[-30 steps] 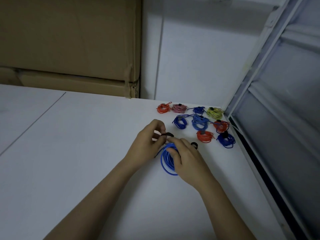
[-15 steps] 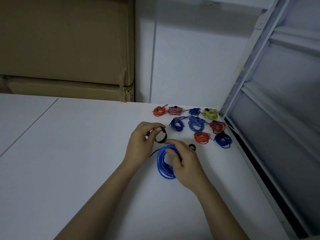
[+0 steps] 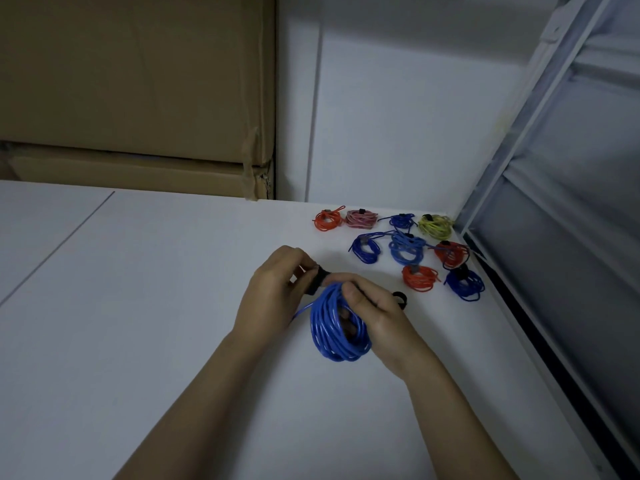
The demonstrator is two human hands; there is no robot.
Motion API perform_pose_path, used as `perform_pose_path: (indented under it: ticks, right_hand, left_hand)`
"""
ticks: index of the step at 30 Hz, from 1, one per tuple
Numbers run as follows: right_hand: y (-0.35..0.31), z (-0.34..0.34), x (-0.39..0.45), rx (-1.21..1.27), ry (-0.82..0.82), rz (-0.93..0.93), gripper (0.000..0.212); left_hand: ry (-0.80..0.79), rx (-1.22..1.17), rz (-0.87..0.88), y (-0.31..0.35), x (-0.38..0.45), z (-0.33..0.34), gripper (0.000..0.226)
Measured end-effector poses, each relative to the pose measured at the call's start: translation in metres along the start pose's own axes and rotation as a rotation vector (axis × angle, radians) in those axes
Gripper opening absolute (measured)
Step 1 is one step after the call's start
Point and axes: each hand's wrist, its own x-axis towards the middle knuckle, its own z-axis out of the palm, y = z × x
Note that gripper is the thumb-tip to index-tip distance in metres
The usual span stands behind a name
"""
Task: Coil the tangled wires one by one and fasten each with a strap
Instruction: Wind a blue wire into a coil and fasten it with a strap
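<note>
A storeroom or workshop corner: stacked cardboard boxes (image 3: 138, 98) behind a white table (image 3: 121, 306)

— Dim overall, bluish cast, flat and soft. No glare anywhere.

— Faint shadow under the forearms on the white table (image 3: 145, 306). Darker toward the cardboard box (image 3: 138, 81) at upper left.

— Straight lines bowed near the edges, wide-angle style. Slightly soft on the far coils, grainy throughout.

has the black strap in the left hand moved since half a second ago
Yes. The black strap has dropped from above the blue coil onto its top, away from the bundled wires behind.
</note>
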Motion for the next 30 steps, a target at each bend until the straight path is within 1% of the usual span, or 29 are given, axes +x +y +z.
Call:
perform_pose_path:
  ticks: [2, 6, 8, 11, 13, 15, 17, 18, 20, 22, 28, 30]
  right_hand:
    - [-0.001, -0.001, 0.001, -0.072, -0.056, -0.022, 0.025]
    - [0.002, 0.005, 0.001, -0.165, -0.102, -0.008, 0.031]
    - [0.004, 0.008, 0.003, -0.16, -0.102, 0.007, 0.028]
    - [0.005, 0.009, 0.006, -0.145, -0.084, -0.024, 0.02]
    - [0.006, 0.007, 0.005, -0.193, -0.073, -0.029, 0.021]
    - [0.006, 0.006, 0.003, -0.26, -0.066, -0.033, 0.023]
    - [0.005, 0.006, 0.001, -0.283, -0.064, -0.047, 0.024]
    - [0.005, 0.007, 0.001, -0.288, -0.063, -0.056, 0.024]
    - [0.004, 0.008, 0.0, -0.291, -0.061, -0.073, 0.025]
    - [0.005, 0.01, -0.002, -0.287, -0.056, -0.084, 0.025]
    - [0.007, 0.012, 0.0, -0.299, -0.005, -0.105, 0.025]
    - [0.007, 0.012, 0.0, -0.295, 0.016, -0.118, 0.023]
  left_hand:
    - [-0.013, 0.005, -0.071, 0.0, -0.001, -0.003, 0.009]
    - [-0.097, -0.085, -0.304, 0.002, -0.005, -0.003, 0.009]
    - [-0.109, -0.065, -0.283, 0.002, -0.006, -0.004, 0.01]
    - [-0.122, -0.024, -0.255, 0.004, -0.006, -0.004, 0.017]
    - [-0.069, -0.099, -0.305, 0.006, -0.004, -0.003, 0.013]
    - [0.006, -0.254, -0.436, 0.009, -0.002, -0.004, 0.011]
    - [0.045, -0.417, -0.54, 0.012, 0.001, -0.006, 0.018]
    - [0.046, -0.475, -0.562, 0.012, 0.002, -0.007, 0.02]
    - [0.028, -0.548, -0.563, 0.014, 0.003, -0.009, 0.02]
    - [0.004, -0.597, -0.562, 0.015, 0.004, -0.01, 0.015]
    - [-0.021, -0.674, -0.611, 0.015, 0.004, -0.012, 0.003]
    - [-0.098, -0.67, -0.637, 0.016, 0.005, -0.01, 0.013]
